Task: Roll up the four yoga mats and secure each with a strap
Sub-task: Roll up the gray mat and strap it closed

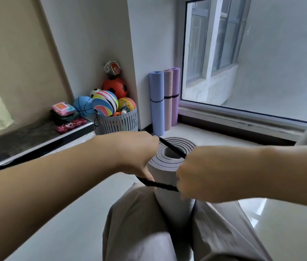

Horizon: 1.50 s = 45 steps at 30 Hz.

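Observation:
A rolled grey yoga mat (167, 172) stands upright, pinched between my knees, its spiral end facing up. A black strap (171, 149) is stretched as a loop over the mat's top, held by both hands. My left hand (137, 155) grips the strap at the mat's left side. My right hand (196, 178) grips it at the mat's right side. One run of the strap crosses the spiral end, the other crosses the front of the roll. Against the far wall stand three rolled mats, blue (156, 102), pink (168, 98) and purple (175, 95), each with a dark strap around its middle.
A slatted grey basket (118, 122) heaped with balls stands in the corner left of the standing mats. A low dark shelf (26, 140) with small packs runs along the left. A large window (252, 59) with a raised sill fills the right. The floor is pale and glossy.

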Motion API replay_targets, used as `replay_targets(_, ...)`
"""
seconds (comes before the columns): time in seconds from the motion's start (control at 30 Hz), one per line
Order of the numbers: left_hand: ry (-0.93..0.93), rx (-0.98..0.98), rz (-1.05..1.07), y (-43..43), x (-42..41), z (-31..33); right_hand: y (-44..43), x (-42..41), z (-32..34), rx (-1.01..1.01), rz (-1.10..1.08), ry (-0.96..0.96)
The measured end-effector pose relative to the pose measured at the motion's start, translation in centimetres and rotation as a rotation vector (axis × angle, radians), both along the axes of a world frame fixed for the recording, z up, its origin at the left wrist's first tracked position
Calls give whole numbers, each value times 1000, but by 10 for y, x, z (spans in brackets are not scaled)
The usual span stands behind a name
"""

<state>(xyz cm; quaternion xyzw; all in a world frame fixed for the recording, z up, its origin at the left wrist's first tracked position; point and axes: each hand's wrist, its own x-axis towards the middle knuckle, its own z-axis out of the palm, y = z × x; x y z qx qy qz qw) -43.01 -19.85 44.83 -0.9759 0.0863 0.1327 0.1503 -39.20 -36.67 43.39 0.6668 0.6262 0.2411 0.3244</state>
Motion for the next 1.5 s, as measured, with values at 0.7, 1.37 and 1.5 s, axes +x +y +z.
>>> replay_targets(0.7,-126,-207,138,23,13,-45,-19,61,-23,235,-780,612)
replay_targets(1.37,261,-655,123,76,98,-74,14,159,-45,47,-751,1105)
replay_targets(1.5,240,-731,118,79,101,-81,14,156,-46,89,-689,1179)
